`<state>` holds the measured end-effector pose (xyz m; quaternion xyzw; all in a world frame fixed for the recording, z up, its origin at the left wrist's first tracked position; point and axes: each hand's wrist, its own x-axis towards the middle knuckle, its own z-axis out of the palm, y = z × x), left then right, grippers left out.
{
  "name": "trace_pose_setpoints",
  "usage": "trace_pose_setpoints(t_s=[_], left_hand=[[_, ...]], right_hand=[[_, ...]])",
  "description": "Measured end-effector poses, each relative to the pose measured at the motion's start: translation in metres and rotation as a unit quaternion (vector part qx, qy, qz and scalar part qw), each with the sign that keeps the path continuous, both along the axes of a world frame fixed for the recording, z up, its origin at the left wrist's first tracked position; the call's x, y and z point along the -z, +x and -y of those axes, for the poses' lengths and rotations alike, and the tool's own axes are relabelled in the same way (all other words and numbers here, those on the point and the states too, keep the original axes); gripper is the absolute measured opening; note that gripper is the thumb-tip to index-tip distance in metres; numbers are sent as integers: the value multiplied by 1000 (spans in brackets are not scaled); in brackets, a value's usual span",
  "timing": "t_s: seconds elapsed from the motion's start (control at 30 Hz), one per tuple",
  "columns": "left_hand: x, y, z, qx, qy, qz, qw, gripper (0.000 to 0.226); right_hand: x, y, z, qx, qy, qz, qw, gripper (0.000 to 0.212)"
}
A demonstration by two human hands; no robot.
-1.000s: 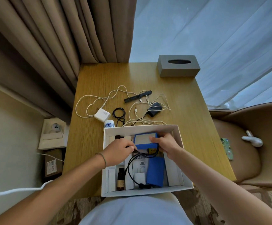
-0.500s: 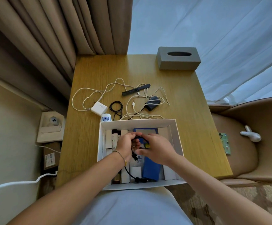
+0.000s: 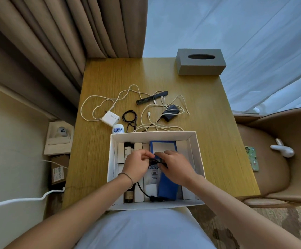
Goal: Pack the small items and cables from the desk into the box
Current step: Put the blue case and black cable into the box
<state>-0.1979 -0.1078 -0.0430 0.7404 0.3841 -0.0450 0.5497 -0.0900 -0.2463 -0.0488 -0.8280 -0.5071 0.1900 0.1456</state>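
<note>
A white open box [image 3: 156, 135] sits at the desk's near edge with small white cartons, a dark bottle [image 3: 129, 194] and blue packs [image 3: 167, 187] inside. Both hands meet over its middle. My left hand [image 3: 137, 164] and my right hand [image 3: 176, 168] pinch a black cable [image 3: 142, 190] whose free end trails toward the box's near wall. Beyond the box lie a white charger [image 3: 110, 118] with its cream cable, a black comb [image 3: 152, 97], a dark adapter [image 3: 170, 114], black loops [image 3: 130, 116] and a small blue-and-white jar [image 3: 118, 129].
A grey tissue box [image 3: 201, 64] stands at the desk's far right corner. Curtains hang behind the desk. A tan chair [image 3: 281, 159] on the right holds a white object and a patterned card. Cartons and a white cord lie on the floor at left.
Both hands have drawn together over the box's middle, gathering the black cable between them; earlier my right hand rested on the blue pack at the far end.
</note>
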Motion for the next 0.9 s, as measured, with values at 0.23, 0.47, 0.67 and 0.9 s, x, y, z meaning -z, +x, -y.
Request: trace_pose_setpoints(t_s=[0.23, 0.47, 0.67, 0.9], left_hand=[[15, -5, 5, 155, 248, -13, 956, 21], [-12, -15, -5, 168, 256, 34, 951, 19], [-58, 20, -30, 153, 224, 97, 958, 15], [-58, 98, -61, 219, 272, 31, 937, 18]], right_hand=[[-2, 10, -2, -22, -33, 50, 998, 20], [-31, 20, -22, 12, 7, -16, 1000, 21], [-75, 78, -54, 97, 125, -41, 986, 15], [-60, 148, -67, 201, 100, -126, 966, 17]])
